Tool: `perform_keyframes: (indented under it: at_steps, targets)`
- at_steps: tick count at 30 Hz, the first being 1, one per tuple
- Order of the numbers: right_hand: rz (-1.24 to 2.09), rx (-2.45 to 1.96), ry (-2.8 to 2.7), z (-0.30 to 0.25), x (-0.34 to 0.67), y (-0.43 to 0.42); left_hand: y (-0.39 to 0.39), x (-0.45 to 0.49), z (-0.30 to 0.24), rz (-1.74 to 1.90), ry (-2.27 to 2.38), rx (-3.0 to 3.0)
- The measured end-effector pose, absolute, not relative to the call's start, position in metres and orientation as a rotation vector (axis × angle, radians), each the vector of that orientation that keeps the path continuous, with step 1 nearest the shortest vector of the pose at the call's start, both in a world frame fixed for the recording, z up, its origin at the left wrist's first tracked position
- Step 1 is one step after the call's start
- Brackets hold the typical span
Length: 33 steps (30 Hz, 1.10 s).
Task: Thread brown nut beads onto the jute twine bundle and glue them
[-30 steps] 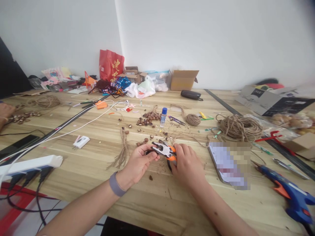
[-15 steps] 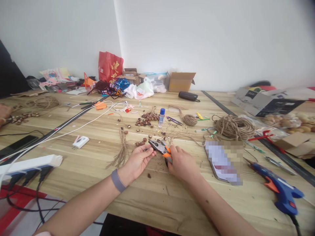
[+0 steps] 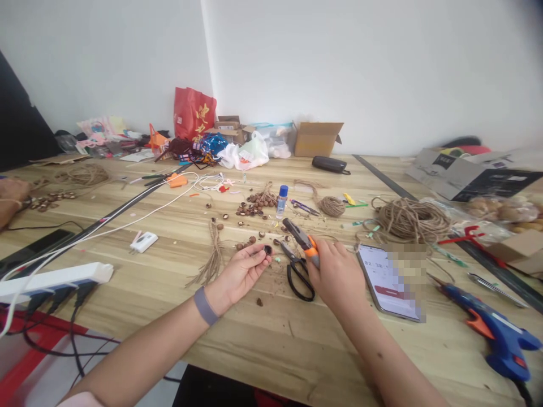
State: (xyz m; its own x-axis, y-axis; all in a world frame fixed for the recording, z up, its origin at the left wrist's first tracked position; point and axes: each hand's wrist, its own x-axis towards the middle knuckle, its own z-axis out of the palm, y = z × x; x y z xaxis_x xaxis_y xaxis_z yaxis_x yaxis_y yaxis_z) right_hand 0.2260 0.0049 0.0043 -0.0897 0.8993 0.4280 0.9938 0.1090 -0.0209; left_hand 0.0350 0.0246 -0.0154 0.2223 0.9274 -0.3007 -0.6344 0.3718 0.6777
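Left hand [image 3: 241,268] pinches a nutshell [image 3: 267,250], right hand [image 3: 337,274] grips pliers [image 3: 302,236]; scissors [image 3: 296,260] lie between, phone [image 3: 384,284] at right

Left hand [image 3: 244,269]: nutshell piece [image 3: 267,250] (dark inside) | right hand [image 3: 337,277]: pliers [image 3: 300,234] | scissors [image 3: 292,257] on table [image 3: 246,350] between

The wooden table [image 3: 237,350] is crossed by two dark strips [image 3: 384,176]. Its middle is strewn with brown nuts [image 3: 257,204], and just beside the main heap a blue-capped bottle [image 3: 281,204] is stood upright, with a pen [image 3: 304,208] laid near it. Scissors [image 3: 296,261] are laid closer to the front edge. On the right are spread a twine ball [image 3: 331,206], a larger coil [image 3: 411,219], a phone [image 3: 382,277] and a glue gun [image 3: 487,328]. On the left, a twine bundle [image 3: 214,246], an adapter [image 3: 145,242] and a power strip [image 3: 59,278] are laid. At the back, a carton [image 3: 317,139] is set behind a black case [image 3: 330,164].
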Motion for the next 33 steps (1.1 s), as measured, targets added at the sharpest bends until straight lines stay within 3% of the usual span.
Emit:
perform_keyframes:
  at_steps: [12, 33]
  targets:
    - [-0.241, -2.01, -2.146, -0.001, 0.208, -0.002, 0.017, 0.036, -0.015, 1.124, 0.697, 0.574]
    - [-0.611, -1.69, -2.166, -0.016, 0.215, -0.002, 0.013, 0.036, -0.013, 1.171, 0.719, 0.775]
